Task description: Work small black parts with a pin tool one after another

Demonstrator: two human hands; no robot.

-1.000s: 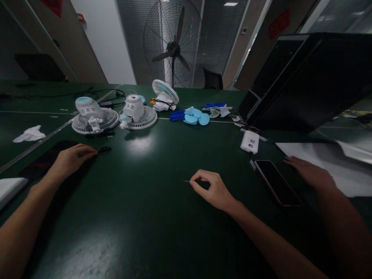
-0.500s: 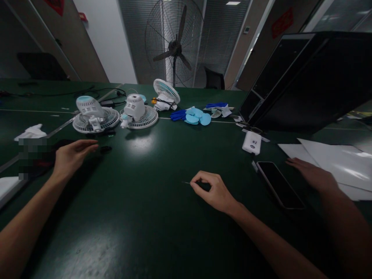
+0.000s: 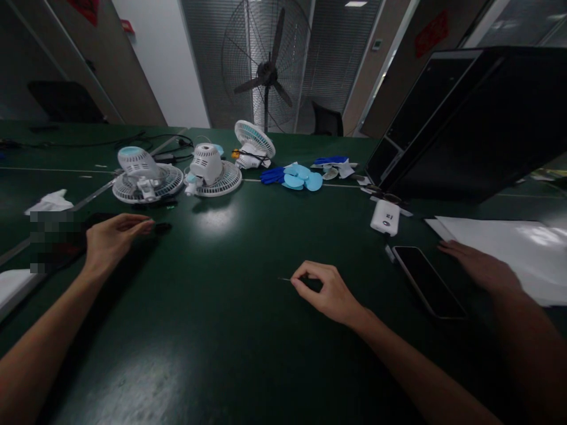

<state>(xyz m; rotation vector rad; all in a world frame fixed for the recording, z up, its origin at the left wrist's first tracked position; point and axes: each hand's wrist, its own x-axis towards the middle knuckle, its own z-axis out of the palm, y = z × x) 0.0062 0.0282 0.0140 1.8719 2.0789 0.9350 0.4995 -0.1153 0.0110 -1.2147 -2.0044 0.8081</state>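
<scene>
The right hand [image 3: 326, 293] pinches a thin needle [image 3: 284, 279] between thumb and index finger. The needle lies out to the left of the fingertips, over the middle of the green table [image 3: 230, 336]; the hold at one end seems chosen to leave the rest of its length free. The left hand [image 3: 110, 239] has its fingertips drawn together just beside a small black object [image 3: 163, 227]; whether they touch it, or hold anything, cannot be told. The gap between the hands suggests that something too fine to see may join them, but none shows.

Beyond the right hand lies a phone [image 3: 427, 283], with a white gadget [image 3: 384, 218] near its upper end. Farther right, another person's hand [image 3: 481, 268] rests beside white sheets [image 3: 491, 236]. Across the table stand three small fans [image 3: 206, 163], with light-blue blades [image 3: 302, 177] and a dark-blue glove [image 3: 271, 175] to their right, apparently set back to keep the working space free.

The needle's gripped end is covered by the fingers, and its far tip fades into the dark surface. A dark flat thing beside the left wrist is partly masked by blurred squares, a white object [image 3: 15, 289] is cut by the left edge, and the black object's shape is unclear.
</scene>
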